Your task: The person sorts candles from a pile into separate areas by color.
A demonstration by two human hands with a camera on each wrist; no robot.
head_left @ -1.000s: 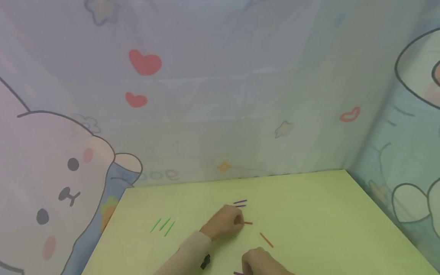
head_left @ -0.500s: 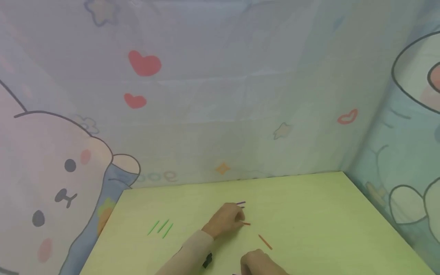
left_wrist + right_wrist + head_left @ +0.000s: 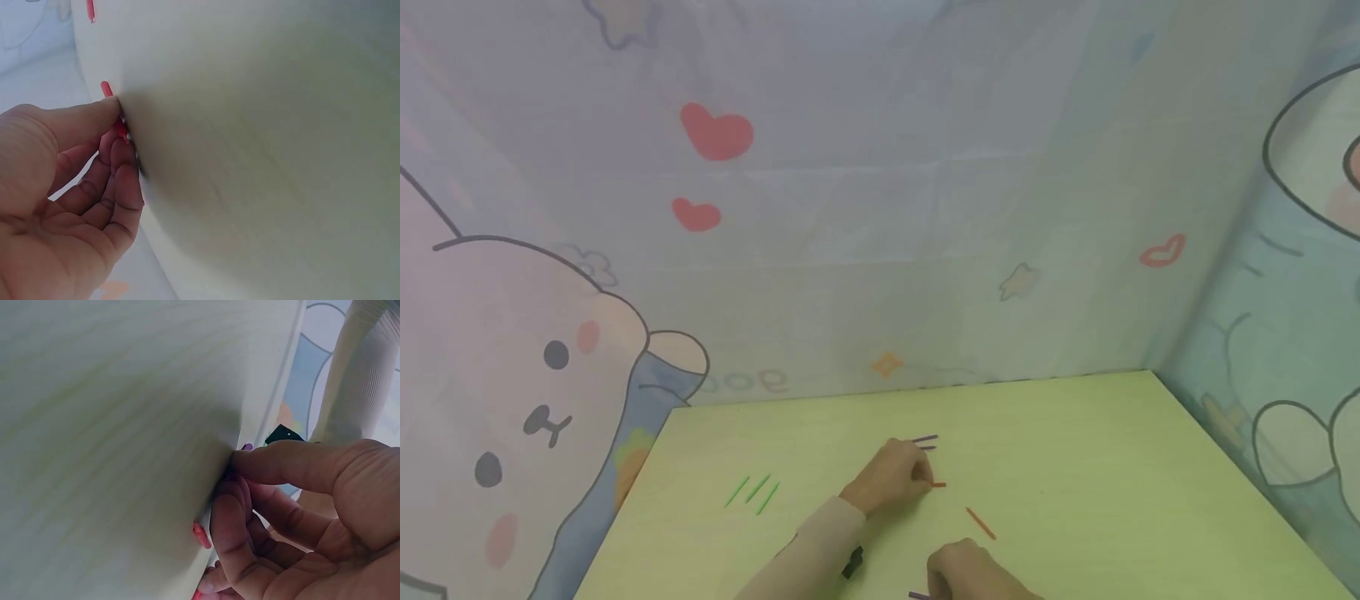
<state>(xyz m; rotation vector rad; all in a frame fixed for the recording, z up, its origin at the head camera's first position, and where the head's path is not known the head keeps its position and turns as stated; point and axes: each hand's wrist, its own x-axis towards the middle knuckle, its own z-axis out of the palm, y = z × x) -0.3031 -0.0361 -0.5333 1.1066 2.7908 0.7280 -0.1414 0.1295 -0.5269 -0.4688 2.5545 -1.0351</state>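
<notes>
My left hand [image 3: 891, 477] pinches a thin red stick [image 3: 107, 89] between thumb and fingers, low against the tabletop. One end of that stick pokes out past the fingertips. Nearer the front, my right hand [image 3: 973, 573] pinches a purple stick [image 3: 919, 596], mostly hidden by the fingers; its tip [image 3: 247, 447] shows past the thumb in the right wrist view. Between the two hands, slightly to the right, a second red stick [image 3: 981, 523] lies slanted on the table. Just beyond my left hand lie two purple sticks [image 3: 927, 437], partly covered by it.
Three green sticks [image 3: 757, 490] lie slanted side by side on the left of the yellow-green table [image 3: 1075, 467]. A black device [image 3: 852, 562] sits at my left wrist. Printed cloth [image 3: 850, 208] hangs behind the table and along its sides.
Both hands keep their pinch and stay nearly in place. The head view shifts only slightly, and the sticks lie as before.
</notes>
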